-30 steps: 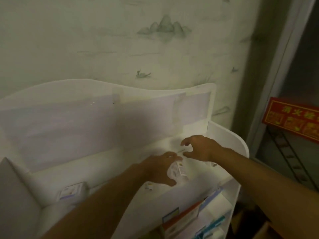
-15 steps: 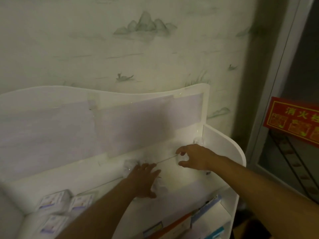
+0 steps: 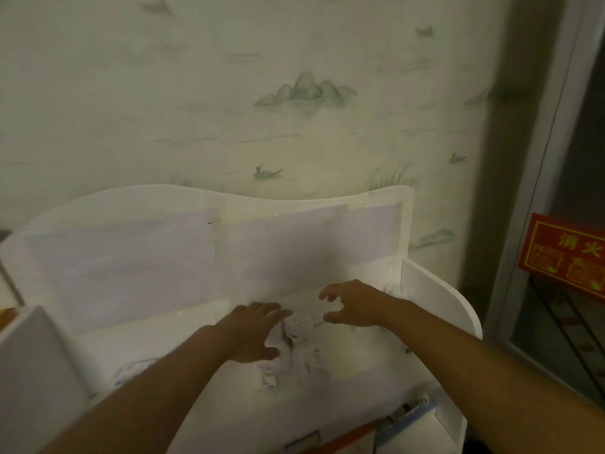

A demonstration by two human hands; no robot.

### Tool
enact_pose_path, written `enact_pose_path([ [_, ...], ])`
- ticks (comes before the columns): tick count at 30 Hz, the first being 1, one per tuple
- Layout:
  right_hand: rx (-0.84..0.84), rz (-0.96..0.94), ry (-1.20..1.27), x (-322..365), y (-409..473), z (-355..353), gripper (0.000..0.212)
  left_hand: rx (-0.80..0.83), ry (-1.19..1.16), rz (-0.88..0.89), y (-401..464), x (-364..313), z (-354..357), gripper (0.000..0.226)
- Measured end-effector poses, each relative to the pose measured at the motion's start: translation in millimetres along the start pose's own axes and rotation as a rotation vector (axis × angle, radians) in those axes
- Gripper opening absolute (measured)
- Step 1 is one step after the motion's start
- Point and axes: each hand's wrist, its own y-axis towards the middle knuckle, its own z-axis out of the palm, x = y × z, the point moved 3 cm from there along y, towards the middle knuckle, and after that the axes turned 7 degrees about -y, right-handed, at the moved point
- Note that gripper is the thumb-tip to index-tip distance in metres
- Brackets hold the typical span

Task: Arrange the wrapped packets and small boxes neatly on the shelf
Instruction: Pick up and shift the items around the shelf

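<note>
A white shelf (image 3: 438,303) with a wavy back panel stands against the wall. On its top level lie several clear-wrapped packets (image 3: 296,342) in a loose pile at the middle. My left hand (image 3: 252,332) rests over the pile's left side with fingers spread. My right hand (image 3: 350,304) hovers just right of the pile, fingers and thumb loosely curved, holding nothing. One more wrapped packet (image 3: 393,288) sits in the far right corner. A small white box (image 3: 131,371) shows at the left, partly behind my left forearm.
Lower shelf levels at the bottom hold upright flat boxes (image 3: 402,421) with blue and orange edges. A white side panel (image 3: 32,371) rises at the left. A glass door with a red sign (image 3: 563,253) stands to the right of the shelf.
The view has swung and the pile sits more to the middle. My left hand has moved onto the pile's left side; my right hand has lifted off the shelf and opened wider.
</note>
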Motion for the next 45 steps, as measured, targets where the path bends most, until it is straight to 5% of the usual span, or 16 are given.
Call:
enact_pose_path([
  [22, -0.138, -0.317, -0.113, 284.7, 51.3, -22.6, 0.058, -0.144, 0.051, -0.379, -276.2, 204.8, -70.2, 0.061],
  [31, -0.162, -0.373, -0.268, 455.7, 32.5, 9.0, 0.063, -0.125, 0.022, -0.456, -435.9, 314.4, -35.1, 0.058],
  [45, -0.064, -0.475, -0.265, 586.5, 83.2, 70.0, 0.057, -0.069, -0.072, -0.628, -546.9, 430.1, 46.9, 0.056],
])
